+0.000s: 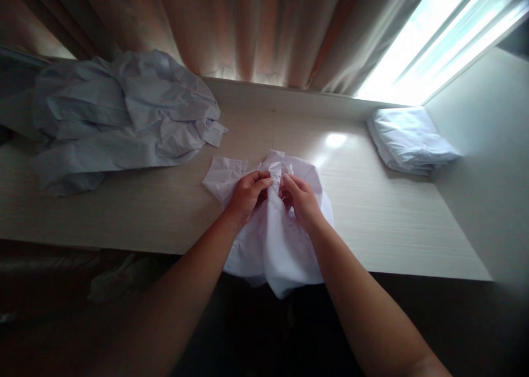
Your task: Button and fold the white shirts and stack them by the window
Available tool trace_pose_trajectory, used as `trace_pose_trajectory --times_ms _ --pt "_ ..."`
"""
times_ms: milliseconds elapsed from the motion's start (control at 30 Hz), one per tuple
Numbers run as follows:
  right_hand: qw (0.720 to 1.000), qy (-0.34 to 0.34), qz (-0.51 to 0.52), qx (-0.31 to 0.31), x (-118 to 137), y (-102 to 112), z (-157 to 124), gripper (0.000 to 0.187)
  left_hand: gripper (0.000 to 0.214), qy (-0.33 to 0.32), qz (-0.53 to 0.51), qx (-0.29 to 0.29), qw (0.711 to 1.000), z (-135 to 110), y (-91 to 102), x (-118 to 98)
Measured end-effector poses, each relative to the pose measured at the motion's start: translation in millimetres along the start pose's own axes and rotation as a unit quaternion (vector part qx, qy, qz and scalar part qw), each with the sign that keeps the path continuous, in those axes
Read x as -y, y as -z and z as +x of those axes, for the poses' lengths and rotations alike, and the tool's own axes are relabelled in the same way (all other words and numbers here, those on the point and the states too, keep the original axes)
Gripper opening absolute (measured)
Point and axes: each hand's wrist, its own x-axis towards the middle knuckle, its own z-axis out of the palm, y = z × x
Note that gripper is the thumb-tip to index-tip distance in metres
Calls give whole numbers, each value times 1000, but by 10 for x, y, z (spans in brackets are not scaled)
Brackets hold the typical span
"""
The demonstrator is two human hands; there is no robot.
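At the middle of the front edge of a pale table [392, 228], working with both hands on a white garment [285, 244], with its lower folds spilling past that edge; pinching a gathered strip [275, 173] near the top with the left hand [250, 195], and holding cloth just beside it in a narrow pinch of the right hand [301, 195]; seemingly busy with fine fastening or straightening, though impossible to make out any button there; for the next move, probably calling for a steady left hold and small right-hand adjustments; surrounded by a rumpled white heap [144, 107] to the left, a folded white stack [409, 137] by the side wall [491, 123] and a curtain [248, 30] behind; hampered, perhaps, by bunched folds under the hands, otherwise unobstructed.
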Motion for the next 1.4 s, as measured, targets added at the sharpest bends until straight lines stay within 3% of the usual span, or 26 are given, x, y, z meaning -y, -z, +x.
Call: trace_pose_trajectory --times_ms 100,267,433,567,767,967,1200,1400 --pt "999 -12 5 41 -16 21 -2 40 19 10 -10 9 1000 -3 -5 -6" --pt "999 1 15 41 -2 15 -16 36 22 13 -30 23 999 22 47 32" --pt "999 13 -7 49 53 33 -28 39 26 56 22 56 997 3 106 8" --pt "998 19 9 66 73 62 -33 38 19 52 -28 84 995 -24 78 -51" --pt "996 22 40 74 75 78 -37 35 18 47 -81 78 993 -26 32 -68" --pt "997 23 24 69 81 79 -36 36 22 4 -6 71 997 -5 66 37" --pt "996 36 36 69 57 87 -30 36 23 -43 67 84 993 -16 25 5" --pt "997 38 16 62 67 90 -27 36 25 -26 51 68 996 -5 51 22"
